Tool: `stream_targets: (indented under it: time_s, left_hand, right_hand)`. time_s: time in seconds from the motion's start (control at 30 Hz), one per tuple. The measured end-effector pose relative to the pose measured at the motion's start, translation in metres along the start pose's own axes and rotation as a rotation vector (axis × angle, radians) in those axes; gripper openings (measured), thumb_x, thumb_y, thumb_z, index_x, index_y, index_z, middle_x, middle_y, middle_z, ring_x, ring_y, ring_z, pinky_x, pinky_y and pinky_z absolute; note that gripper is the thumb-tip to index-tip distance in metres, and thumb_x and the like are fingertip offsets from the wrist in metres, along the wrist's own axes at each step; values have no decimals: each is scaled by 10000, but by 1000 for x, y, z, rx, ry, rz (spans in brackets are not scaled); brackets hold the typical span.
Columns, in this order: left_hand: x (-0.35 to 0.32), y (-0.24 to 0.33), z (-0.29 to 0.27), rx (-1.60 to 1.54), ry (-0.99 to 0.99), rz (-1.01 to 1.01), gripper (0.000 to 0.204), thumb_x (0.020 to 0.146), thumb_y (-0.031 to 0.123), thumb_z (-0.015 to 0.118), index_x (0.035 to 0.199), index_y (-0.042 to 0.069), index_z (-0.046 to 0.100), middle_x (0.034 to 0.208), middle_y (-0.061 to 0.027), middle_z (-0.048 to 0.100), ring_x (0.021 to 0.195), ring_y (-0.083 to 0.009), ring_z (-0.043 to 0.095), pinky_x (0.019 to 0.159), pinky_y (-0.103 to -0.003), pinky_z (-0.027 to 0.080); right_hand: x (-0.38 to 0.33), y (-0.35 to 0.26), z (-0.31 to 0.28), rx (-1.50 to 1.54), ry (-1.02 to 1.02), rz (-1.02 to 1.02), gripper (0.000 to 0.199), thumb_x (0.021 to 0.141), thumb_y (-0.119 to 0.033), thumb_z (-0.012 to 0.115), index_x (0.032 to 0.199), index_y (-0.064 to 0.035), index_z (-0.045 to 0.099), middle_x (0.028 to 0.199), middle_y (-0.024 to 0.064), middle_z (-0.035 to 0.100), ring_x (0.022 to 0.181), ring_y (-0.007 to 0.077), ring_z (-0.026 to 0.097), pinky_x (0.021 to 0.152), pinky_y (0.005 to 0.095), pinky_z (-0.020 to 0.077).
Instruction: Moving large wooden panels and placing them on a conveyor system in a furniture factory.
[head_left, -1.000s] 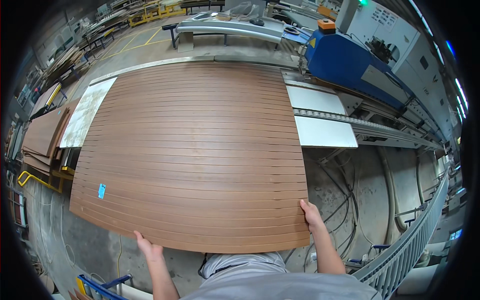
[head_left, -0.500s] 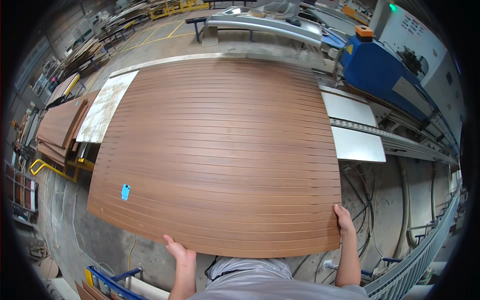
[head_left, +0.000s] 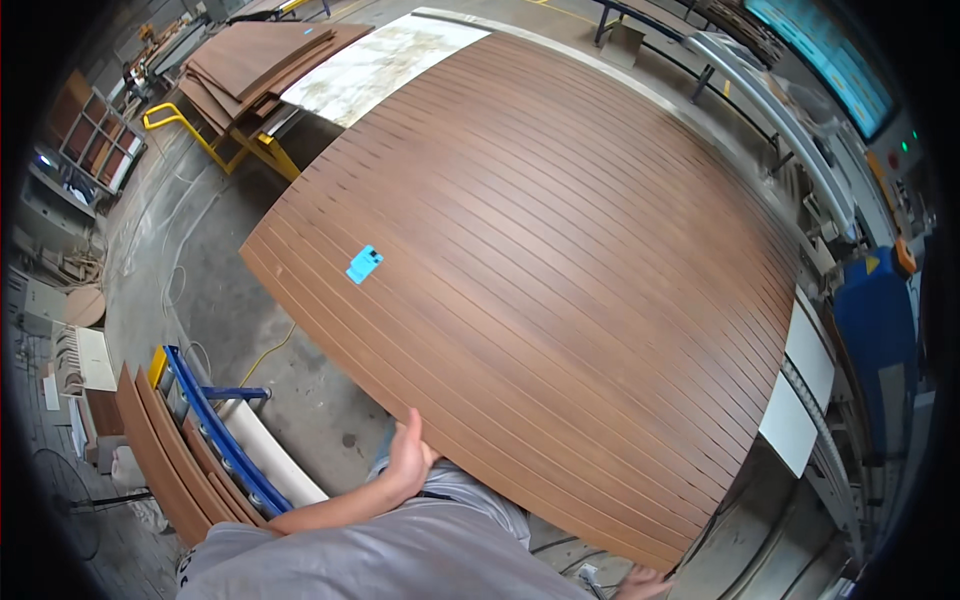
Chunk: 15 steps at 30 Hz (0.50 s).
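Note:
A large brown grooved wood-look panel (head_left: 540, 270) spans the middle of the view, its near edge reaching my waist. A small blue label (head_left: 365, 264) sits on its left part. My left hand (head_left: 408, 462) grips the near edge, thumb up at the rim and fingers hidden beneath. At the near right corner, low in the view, my right hand (head_left: 642, 582) holds the panel's edge, only partly visible.
White support surfaces (head_left: 390, 58) show beyond the panel's far left side and at its right. A blue machine head (head_left: 875, 330) stands at the right. Stacked brown panels (head_left: 250, 65) rest on a yellow-framed cart at far left. A blue roller stand (head_left: 225, 430) with brown boards is near left.
My view has swung to the right and tilted, so the panel appears turned clockwise. Both hands remain at the panel's edges; the right one now appears lower, at the near corner.

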<state>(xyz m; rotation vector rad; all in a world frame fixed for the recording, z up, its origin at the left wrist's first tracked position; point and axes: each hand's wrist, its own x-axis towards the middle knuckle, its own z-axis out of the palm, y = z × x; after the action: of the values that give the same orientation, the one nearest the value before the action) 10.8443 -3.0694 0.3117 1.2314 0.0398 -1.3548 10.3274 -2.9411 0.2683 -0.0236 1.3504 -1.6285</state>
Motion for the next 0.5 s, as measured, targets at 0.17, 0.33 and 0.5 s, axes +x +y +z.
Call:
stream_targets:
  time_s: [0.17, 0.33, 0.5]
  left_hand:
    - [51, 15, -92, 135, -925, -445, 581, 1018, 409, 306, 1436, 18, 205, 1425, -207, 364, 1274, -380, 437, 1025, -441, 413]
    - [57, 54, -79, 501, -1152, -455, 577, 1014, 356, 368, 1418, -35, 236, 1395, -226, 412, 1239, -347, 480, 1004, -412, 415]
    - [89, 207, -59, 1386, -1760, -3, 300, 910, 313, 574, 1052, 53, 622, 956, -171, 664, 882, -365, 624, 777, -412, 501]
  right_hand:
    - [-136, 172, 205, 338, -18, 58, 678, 910, -609, 417, 1343, -88, 446, 1370, 94, 481, 1237, 302, 463, 1026, 434, 366]
    - [-161, 276, 339, 197, 140, -118, 644, 919, -560, 465, 1351, -85, 416, 1346, 133, 478, 1207, 314, 479, 998, 449, 404]
    - [-157, 299, 379, 209, 453, -297, 542, 964, -384, 490, 1338, -7, 381, 1308, 137, 486, 1127, 275, 529, 914, 398, 469]
